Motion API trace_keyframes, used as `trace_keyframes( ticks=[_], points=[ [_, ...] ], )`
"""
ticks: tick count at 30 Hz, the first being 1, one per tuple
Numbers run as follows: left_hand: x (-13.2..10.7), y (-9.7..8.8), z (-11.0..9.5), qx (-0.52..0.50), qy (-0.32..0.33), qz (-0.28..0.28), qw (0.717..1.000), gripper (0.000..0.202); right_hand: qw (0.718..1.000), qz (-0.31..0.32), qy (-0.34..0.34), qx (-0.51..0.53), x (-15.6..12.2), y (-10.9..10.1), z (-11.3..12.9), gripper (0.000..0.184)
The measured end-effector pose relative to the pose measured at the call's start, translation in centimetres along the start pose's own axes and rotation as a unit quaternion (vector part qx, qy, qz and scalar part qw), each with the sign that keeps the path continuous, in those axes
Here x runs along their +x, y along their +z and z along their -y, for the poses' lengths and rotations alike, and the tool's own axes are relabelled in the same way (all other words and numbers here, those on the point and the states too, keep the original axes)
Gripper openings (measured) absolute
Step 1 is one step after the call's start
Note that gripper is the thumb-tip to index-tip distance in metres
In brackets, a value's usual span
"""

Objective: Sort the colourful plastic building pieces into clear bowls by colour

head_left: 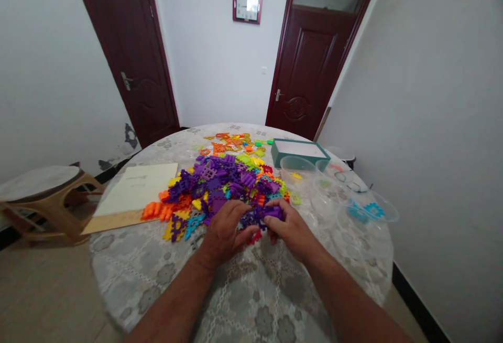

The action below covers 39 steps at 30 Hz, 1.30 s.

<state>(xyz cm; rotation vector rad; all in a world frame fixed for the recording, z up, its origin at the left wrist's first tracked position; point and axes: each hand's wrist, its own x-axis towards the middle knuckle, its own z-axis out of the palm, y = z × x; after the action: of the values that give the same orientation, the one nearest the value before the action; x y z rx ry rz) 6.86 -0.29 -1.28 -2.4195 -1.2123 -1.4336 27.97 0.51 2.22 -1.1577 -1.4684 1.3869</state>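
Note:
A heap of interlocking plastic building pieces (214, 185), mostly purple, lies in front of me on the table. At its near edge, my right hand (291, 227) has its thumb and fingers closed on a purple building piece (274, 212). My left hand (226, 227) is beside the heap, its thumb and fingers curved and apart, with no piece visible between them. Dark purple toothed pieces (253, 218) lie between the two hands. A small red piece (255, 237) shows just below them, partly covered.
A round table (243, 301) has a patterned cloth. Orange pieces (157, 210) and a pale board (137, 185) lie left. A green box (301, 149) stands back right, near clear plastic tubs (326, 201); one holds blue pieces (373, 210). A wooden stool (51, 201) stands left.

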Motion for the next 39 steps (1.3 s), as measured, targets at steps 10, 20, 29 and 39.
trace_keyframes(
  ticks=[10,20,29,39],
  points=[
    [-0.3,0.5,1.3,0.081,-0.047,-0.042,0.995,0.013,0.983,-0.12,-0.017,-0.137,12.8,-11.9,7.1,0.034],
    [-0.5,0.6,1.9,0.085,-0.059,-0.033,0.994,0.012,0.964,-0.245,0.065,-0.084,27.4,-16.5,6.4,0.035],
    [-0.5,0.7,1.8,0.085,-0.084,-0.014,0.993,0.01,0.952,-0.289,0.059,-0.086,28.8,-15.7,6.2,0.032],
    [-0.4,0.8,2.0,0.125,-0.126,-0.018,0.984,0.012,0.944,0.062,-0.064,-0.318,17.1,-7.2,7.0,0.02]
  ],
)
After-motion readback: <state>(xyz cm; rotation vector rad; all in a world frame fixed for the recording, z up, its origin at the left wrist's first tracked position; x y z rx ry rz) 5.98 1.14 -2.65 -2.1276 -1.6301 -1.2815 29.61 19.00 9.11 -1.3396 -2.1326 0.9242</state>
